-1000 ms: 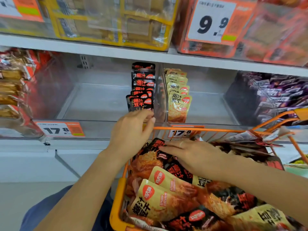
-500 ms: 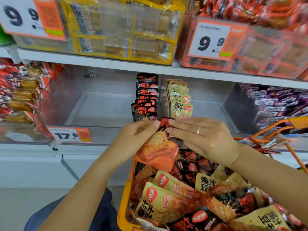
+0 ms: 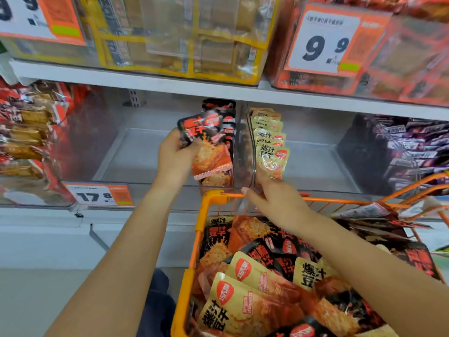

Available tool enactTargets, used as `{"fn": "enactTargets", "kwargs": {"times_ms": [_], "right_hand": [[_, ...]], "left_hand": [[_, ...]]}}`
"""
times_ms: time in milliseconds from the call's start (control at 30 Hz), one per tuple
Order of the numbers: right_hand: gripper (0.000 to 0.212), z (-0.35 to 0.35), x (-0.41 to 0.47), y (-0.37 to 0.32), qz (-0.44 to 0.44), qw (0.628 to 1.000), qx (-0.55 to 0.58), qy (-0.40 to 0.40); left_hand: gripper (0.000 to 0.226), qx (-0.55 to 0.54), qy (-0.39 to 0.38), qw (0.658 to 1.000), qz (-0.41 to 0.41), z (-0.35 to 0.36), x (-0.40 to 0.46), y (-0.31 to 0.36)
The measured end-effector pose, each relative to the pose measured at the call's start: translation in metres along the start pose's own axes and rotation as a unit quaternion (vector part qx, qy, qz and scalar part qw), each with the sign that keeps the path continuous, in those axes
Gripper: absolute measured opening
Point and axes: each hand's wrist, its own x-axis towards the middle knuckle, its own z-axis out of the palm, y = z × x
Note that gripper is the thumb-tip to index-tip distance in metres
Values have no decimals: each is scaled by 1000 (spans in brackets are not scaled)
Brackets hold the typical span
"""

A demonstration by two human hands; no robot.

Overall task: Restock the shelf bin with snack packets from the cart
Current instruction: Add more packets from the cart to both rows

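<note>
My left hand [image 3: 175, 156] grips a black-and-red snack packet [image 3: 206, 147] and holds it up inside the clear shelf bin [image 3: 116, 161], in front of a row of matching black packets [image 3: 220, 110]. My right hand [image 3: 274, 203] rests at the front of the bin's clear divider [image 3: 250, 152], its fingers touching the lower edge; what they hold, if anything, is hidden. A row of yellow packets [image 3: 272, 154] stands right of the divider. The orange cart [image 3: 206, 203] below holds several black and yellow packets [image 3: 255, 300].
The shelf above carries yellow-trimmed [image 3: 182, 37] and orange-trimmed boxes [image 3: 401, 57] with 9.9 price tags. Red packets [image 3: 26, 132] fill the bin at left, purple packets [image 3: 413, 147] the bin at right. A 17.8 price tag [image 3: 99, 195] hangs on the shelf edge.
My left hand lifted the black-and-red packet from above the cart up into the bin. My right hand let go of it and moved to the divider's front.
</note>
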Motion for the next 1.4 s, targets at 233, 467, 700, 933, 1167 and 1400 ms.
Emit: {"fn": "enactTargets", "kwargs": {"times_ms": [233, 467, 700, 933, 1167, 1400], "right_hand": [[65, 2, 2, 1, -4, 1000, 21, 11], [68, 0, 1, 0, -13, 1000, 22, 6], [68, -6, 0, 3, 11, 995, 93, -30], [60, -46, -50, -25, -90, 991, -4, 95], [57, -33, -96, -56, -115, 970, -85, -199], [8, -46, -80, -28, -8, 925, 361, -119]], "left_hand": [[21, 451, -70, 890, 5, 23, 4, -16], [44, 560, -125, 815, -83, 26, 10, -20], [40, 518, -17, 852, 72, 15, -10, -5], [24, 366, 40, 913, 174, -33, -40, -2], [17, 305, 10, 932, 197, -34, -61, 7], [14, -4, -128, 990, -55, -14, -70, 25]]}}
